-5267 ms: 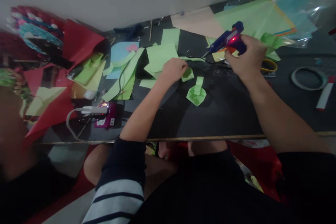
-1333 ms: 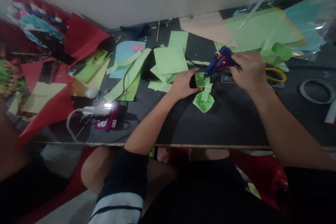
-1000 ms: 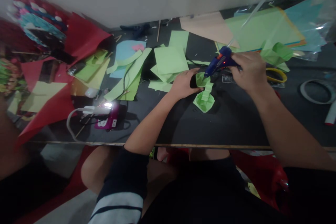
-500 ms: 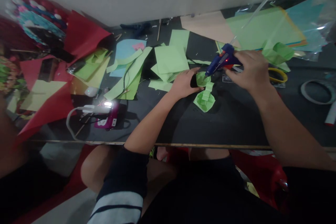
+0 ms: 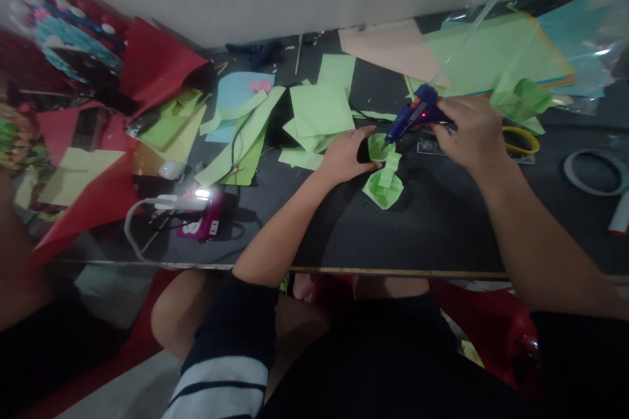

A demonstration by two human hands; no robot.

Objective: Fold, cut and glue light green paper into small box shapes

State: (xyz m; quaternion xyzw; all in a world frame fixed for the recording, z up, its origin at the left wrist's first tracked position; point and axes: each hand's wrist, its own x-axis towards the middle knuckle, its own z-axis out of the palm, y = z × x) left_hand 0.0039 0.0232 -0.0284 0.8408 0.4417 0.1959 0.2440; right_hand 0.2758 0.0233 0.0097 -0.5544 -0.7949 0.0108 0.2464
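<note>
Blue hot glue gun (image 5: 415,112) is gripped in my right hand (image 5: 469,127), its red light lit and a long clear glue stick (image 5: 484,19) jutting from its back. The nozzle points down into the upper cup of a light green folded-paper piece (image 5: 386,188). That piece has two cup shapes joined by a folded strip and lies on the dark table. My left hand (image 5: 346,156) is curled at the left rim of the upper cup, thumb and forefinger holding it. Fingers partly hide that cup.
Green paper squares (image 5: 322,111) and cut strips (image 5: 250,131) lie left of my hands. A lit purple power adapter (image 5: 201,226) with cables sits near the front edge. Yellow tape (image 5: 521,141) and a pale tape roll (image 5: 594,173) lie right. Another person's arm (image 5: 19,255) shows far left.
My right hand's fingers have closed in on the glue gun, covering the orange trigger seen before. The gun has shifted very slightly. My left hand and the paper piece stay in place.
</note>
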